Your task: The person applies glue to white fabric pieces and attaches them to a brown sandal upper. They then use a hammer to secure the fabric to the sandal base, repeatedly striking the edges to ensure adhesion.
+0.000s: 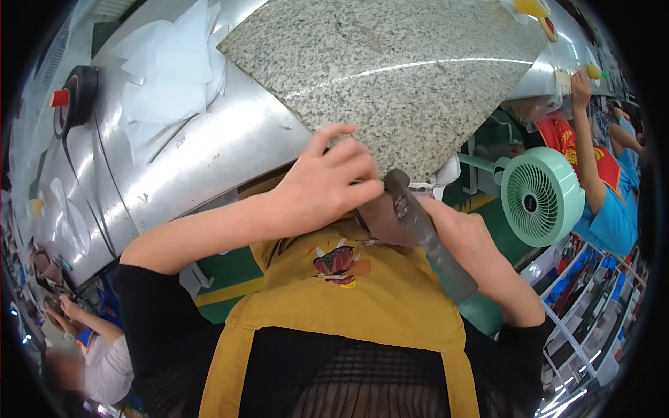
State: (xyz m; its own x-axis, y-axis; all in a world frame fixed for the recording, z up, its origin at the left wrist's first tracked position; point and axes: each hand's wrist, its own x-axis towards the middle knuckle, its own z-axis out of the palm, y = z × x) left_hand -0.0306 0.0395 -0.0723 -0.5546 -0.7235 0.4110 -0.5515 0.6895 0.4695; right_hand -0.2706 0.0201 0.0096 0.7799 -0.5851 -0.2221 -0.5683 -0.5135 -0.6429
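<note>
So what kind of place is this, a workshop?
Probably a factory workbench line: a long steel table with a granite slab, co-workers at neighbouring stations, and a grey tool in the person's right hand.

stone slab (pixel 397 76) on metal table (pixel 181 167) | fan (pixel 542 196) right | tape roll (pixel 77 97) left

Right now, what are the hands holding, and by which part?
The right hand grips a grey hammer-like tool by its handle. The left hand closes on a brown flat piece at the tool's head.
</note>
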